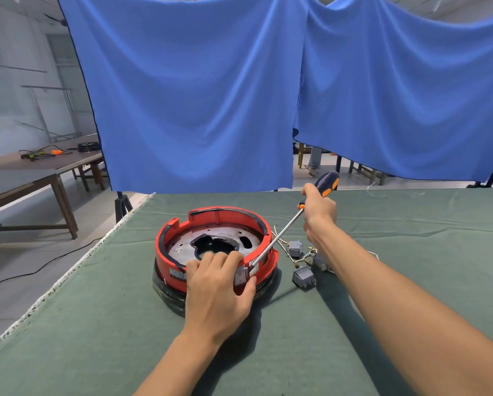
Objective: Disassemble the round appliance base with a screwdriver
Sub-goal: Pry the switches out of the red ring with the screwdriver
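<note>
The left grip (216,284) is lying nearest, clamped on the near wall of the round appliance base (215,247): its fingers (211,260) are curling over the red rim into the hollow, and its thumb is pressing a small grey block (241,277) set into the outer wall. The base is sitting on the green worktop (96,324), directly under and beyond this grip, with its red ring resting on a black lower band and a metal plate with a dark opening showing inside.

Just to the right of the left grip, the screwdriver (276,237) tip is meeting the rim beside the grey block, and its shaft is slanting up and away to the right. The right grip (318,208), farther back and to the right, is wrapped around the black and orange handle.

Below the right grip, beside the base, grey switch parts (303,277) and loose wires (282,244) are lying on the worktop.

Beyond both grips, blue cloths (196,95) are hanging behind the worktop's far edge. Far to the left, a wooden table (39,167) is carrying cables.
</note>
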The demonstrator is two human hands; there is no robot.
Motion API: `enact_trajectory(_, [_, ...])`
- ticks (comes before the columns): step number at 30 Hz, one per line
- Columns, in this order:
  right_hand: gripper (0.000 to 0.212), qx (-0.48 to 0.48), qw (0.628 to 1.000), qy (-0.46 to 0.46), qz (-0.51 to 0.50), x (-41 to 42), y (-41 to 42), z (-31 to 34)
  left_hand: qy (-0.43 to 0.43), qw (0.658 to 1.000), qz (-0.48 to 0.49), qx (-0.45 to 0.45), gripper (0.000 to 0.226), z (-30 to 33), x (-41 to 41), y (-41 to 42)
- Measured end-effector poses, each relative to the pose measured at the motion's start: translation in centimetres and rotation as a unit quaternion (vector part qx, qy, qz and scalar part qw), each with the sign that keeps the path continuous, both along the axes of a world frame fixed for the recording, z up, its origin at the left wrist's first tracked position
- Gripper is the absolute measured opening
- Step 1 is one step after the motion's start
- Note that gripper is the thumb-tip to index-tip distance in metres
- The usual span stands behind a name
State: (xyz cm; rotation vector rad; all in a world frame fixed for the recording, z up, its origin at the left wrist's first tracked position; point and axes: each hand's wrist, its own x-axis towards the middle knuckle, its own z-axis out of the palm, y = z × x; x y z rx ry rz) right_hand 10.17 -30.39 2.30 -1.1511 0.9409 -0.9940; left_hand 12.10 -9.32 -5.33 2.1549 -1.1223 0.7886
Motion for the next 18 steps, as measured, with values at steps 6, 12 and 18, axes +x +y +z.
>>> enact_trajectory(6, [0.022,0.035,0.991,-0.078,-0.099,-3.9,0.4,-1.5,0.01,1.0,-0.017,0.011,0.033,0.5,-0.1,0.4])
enact_trajectory(12, [0.024,0.066,0.973,-0.145,-0.169,-5.8,2.0,-3.5,0.014,1.0,-0.016,0.021,0.035,0.5,-0.2,0.5])
enact_trajectory(18, [0.024,0.08,0.964,-0.174,-0.183,-6.1,2.3,-4.3,0.006,0.999,-0.015,0.033,0.042,0.5,-0.2,0.6])
